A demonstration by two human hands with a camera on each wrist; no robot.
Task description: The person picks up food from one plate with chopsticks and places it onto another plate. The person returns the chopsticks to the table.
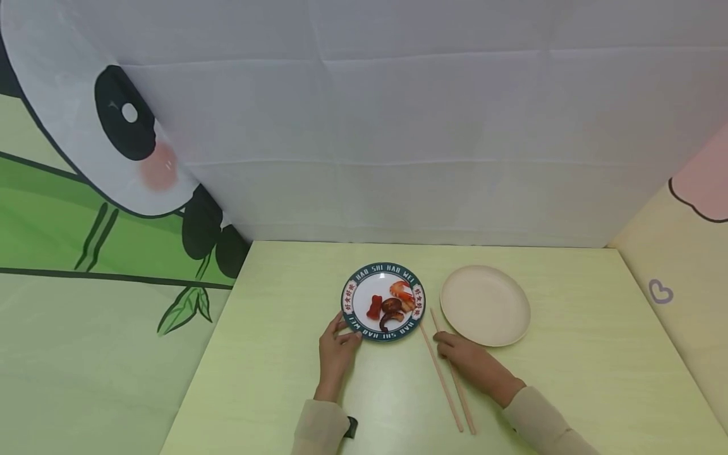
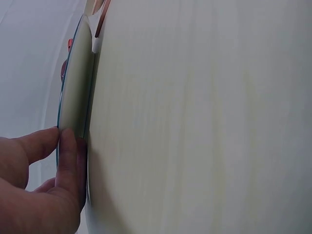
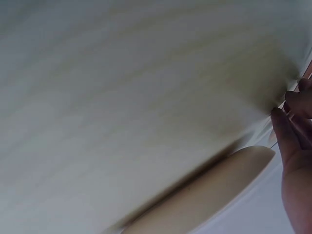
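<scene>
My left hand pinches the lower left rim of a round plate with a dark green lettered border. In the left wrist view this plate appears edge-on, with fingertips at its rim. On it lie an orange shrimp, a brown mushroom-like piece, a dark curled tentacle-like piece and a red piece. My right hand holds the right one of two thin wooden chopsticks near its upper part. The other chopstick lies beside it on the table.
A plain beige plate sits just beyond my right hand, its near edge close to the knuckles. Behind the pale yellow table rises a white cloth wall. Printed cloth panels stand at the left and right.
</scene>
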